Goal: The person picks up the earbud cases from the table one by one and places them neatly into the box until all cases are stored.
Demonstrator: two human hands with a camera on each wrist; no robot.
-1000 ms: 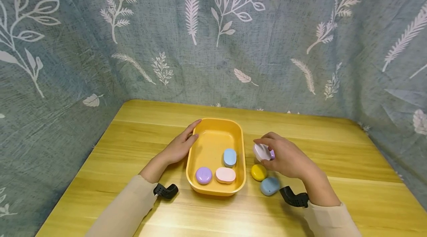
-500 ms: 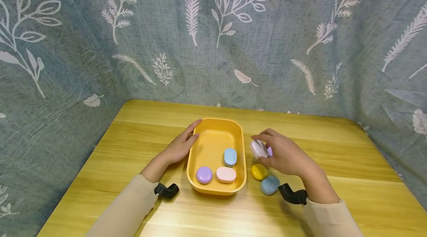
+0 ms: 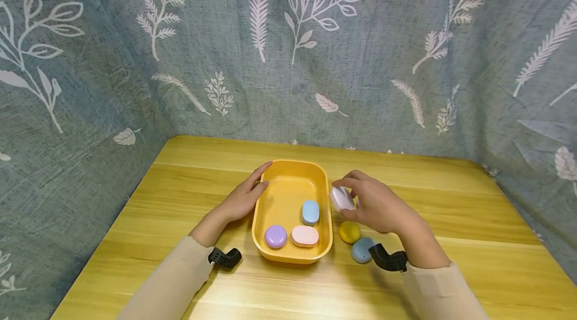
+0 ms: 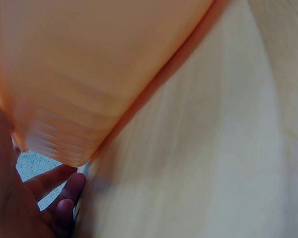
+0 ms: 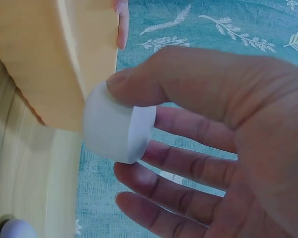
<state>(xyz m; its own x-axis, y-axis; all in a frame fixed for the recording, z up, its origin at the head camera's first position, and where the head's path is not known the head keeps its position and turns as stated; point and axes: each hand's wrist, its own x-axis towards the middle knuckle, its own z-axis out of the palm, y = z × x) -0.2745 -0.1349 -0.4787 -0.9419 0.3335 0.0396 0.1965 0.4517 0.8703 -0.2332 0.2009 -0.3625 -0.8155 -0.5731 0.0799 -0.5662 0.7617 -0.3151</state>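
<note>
Head view: right hand (image 3: 383, 205) pinches a partly hidden white block (image 3: 342, 199) beside the tray (image 3: 288, 256); left hand (image 3: 240, 200), fingers extended, touches its left rim; table (image 3: 216, 155) stretches behind.

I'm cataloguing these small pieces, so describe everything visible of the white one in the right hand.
The white piece is smooth and rounded, with a domed side and a flatter face; I see no markings, and its material is unclear. The right hand pinches it between thumb and fingers, tilted, above the table, beside the yellow tray's right rim. Whether it touches the tray is unclear.
</note>
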